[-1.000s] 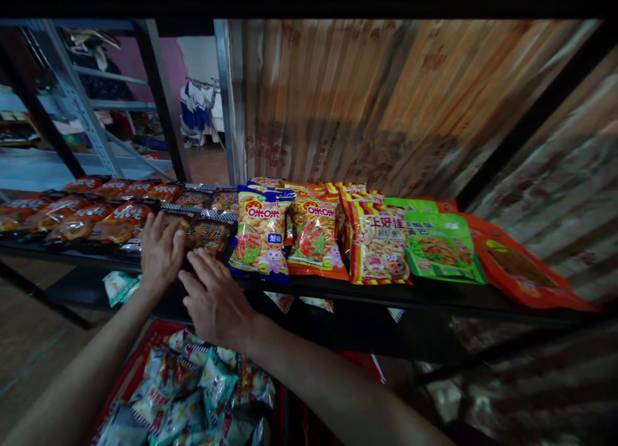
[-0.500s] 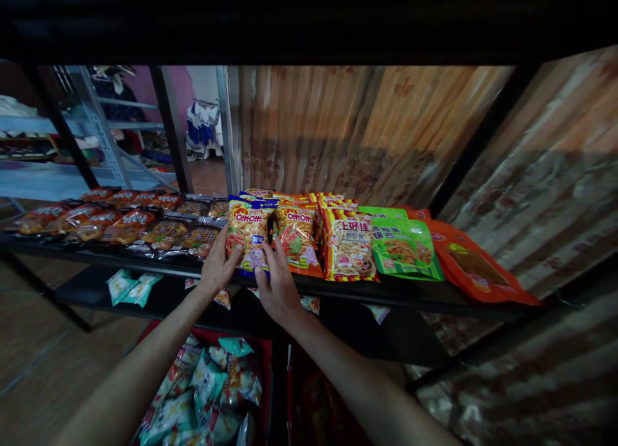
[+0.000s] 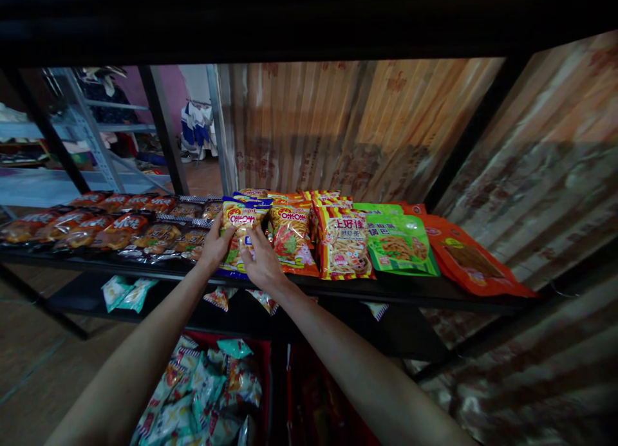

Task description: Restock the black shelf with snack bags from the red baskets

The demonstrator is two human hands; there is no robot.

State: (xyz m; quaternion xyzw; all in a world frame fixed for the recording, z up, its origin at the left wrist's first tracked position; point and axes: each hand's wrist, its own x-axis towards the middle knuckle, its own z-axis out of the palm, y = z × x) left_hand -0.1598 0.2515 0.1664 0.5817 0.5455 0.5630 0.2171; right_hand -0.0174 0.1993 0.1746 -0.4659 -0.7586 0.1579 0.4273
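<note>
A blue-and-yellow snack bag (image 3: 241, 215) stands upright at the front of the black shelf (image 3: 400, 288), between my two hands. My left hand (image 3: 212, 248) grips its left side, with the thumb across the front. From the right, my right hand (image 3: 264, 259) presses on the bag's front and right edge; some of its fingertips are hidden. Just right of this bag is an orange snack bag (image 3: 291, 237), followed by a yellow-and-red snack bag (image 3: 344, 243). More bags of these kinds stand behind them.
Clear-wrapped brown packs (image 3: 118, 230) fill the shelf's left side. Green pouches (image 3: 403, 243) and an orange pouch (image 3: 476, 256) are on the right. Below, a red-lined bin (image 3: 266, 356) holds many small packets (image 3: 205, 381). A black post (image 3: 161, 121) rises behind the shelf.
Both hands have moved up a little on the blue-and-yellow bag, covering more of its front. The view has shifted slightly, so the shelf goods appear a bit further left.
</note>
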